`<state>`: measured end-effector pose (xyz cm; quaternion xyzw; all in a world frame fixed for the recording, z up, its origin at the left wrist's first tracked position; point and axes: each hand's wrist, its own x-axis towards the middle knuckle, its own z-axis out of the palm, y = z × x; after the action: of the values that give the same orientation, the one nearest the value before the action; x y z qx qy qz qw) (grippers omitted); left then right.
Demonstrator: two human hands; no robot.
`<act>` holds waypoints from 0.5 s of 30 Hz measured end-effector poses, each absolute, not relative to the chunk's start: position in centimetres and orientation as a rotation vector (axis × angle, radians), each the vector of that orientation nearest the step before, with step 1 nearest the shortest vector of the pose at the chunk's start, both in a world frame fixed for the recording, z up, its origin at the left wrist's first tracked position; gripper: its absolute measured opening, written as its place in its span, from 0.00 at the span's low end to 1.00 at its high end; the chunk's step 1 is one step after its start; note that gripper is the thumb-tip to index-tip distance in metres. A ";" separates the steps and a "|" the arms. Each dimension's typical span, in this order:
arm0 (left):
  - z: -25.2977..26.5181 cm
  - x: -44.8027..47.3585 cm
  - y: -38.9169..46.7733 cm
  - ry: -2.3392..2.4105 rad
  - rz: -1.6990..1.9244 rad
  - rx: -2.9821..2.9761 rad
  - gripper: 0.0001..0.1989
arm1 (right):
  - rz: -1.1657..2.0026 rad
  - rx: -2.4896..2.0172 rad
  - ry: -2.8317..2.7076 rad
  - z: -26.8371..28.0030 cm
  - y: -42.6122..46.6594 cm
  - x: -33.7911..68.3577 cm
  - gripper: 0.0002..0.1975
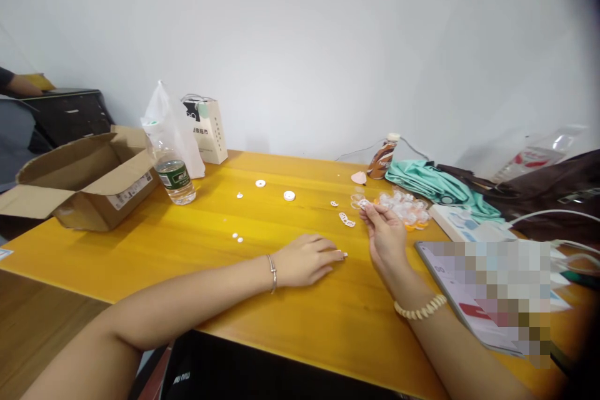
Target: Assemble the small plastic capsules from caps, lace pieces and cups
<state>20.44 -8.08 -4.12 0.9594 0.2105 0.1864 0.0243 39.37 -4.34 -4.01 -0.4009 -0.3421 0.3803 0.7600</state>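
Note:
My right hand is closed in a pinch on a small white plastic piece with holes, raised over the right half of the table. My left hand lies on the table with its fingers stretched out. At its index fingertip is a tiny pale bit; whether it is touched or held is unclear. Between and beyond the hands lie a curved white piece with holes and a smaller white piece. A white ring, a thicker white disc and two small white discs are farther left.
Clear and orange plastic parts are heaped behind my right hand, near a teal cloth and brown bottle. A tablet and power strip lie right. Left stand a water bottle and an open cardboard box.

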 end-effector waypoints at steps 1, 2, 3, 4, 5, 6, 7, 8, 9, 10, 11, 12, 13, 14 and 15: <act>-4.3 21.0 -8.0 0.646 0.548 3.011 0.14 | 0.821 -0.869 -0.727 -4.0 -4.3 39.5 0.10; -4.4 21.5 -7.9 0.644 0.521 3.044 0.13 | 0.815 -0.864 -0.717 -4.0 -4.3 39.5 0.10; -4.4 21.9 -7.7 0.642 0.498 3.066 0.12 | 0.808 -0.860 -0.715 -4.0 -4.3 39.6 0.10; -4.3 22.2 -7.4 0.637 0.477 3.079 0.12 | 0.803 -0.858 -0.717 -4.0 -4.3 39.6 0.10; -4.1 22.5 -7.1 0.639 0.463 3.082 0.12 | 0.798 -0.857 -0.721 -4.0 -4.2 39.6 0.10; -3.9 22.7 -6.6 0.651 0.454 3.079 0.11 | 0.796 -0.857 -0.725 -4.0 -4.2 39.6 0.10; -3.7 22.8 -6.0 0.679 0.452 3.072 0.11 | 0.795 -0.859 -0.728 -4.1 -4.2 39.6 0.10; -3.5 22.9 -5.2 0.723 0.452 3.060 0.11 | 0.798 -0.860 -0.730 -4.1 -4.1 39.5 0.10; -3.2 23.0 -4.3 0.777 0.448 3.046 0.11 | 0.801 -0.861 -0.732 -4.2 -4.1 39.5 0.10; -3.1 23.2 -3.2 0.848 0.445 3.026 0.12 | 0.804 -0.862 -0.735 -4.2 -4.0 39.5 0.10; -3.0 23.4 -2.0 0.916 0.434 2.999 0.13 | 0.804 -0.863 -0.740 -4.3 -4.0 39.5 0.10; -2.9 23.8 -0.8 0.989 0.425 2.960 0.15 | 0.802 -0.866 -0.746 -4.4 -4.0 39.5 0.10; -3.0 24.2 0.3 1.051 0.413 2.918 0.17 | 0.799 -0.869 -0.754 -4.5 -3.9 39.4 0.10; -3.1 24.6 1.4 1.074 0.400 2.905 0.20 | 0.798 -0.873 -0.761 -4.5 -3.9 39.4 0.10; -3.3 25.1 2.4 1.091 0.390 2.895 0.21 | 0.799 -0.878 -0.770 -4.6 -3.9 39.4 0.10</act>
<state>25.07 2.42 -3.28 0.9283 0.3499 0.1252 0.0117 39.40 -3.90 -4.61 -0.4034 -0.3536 0.3672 0.7599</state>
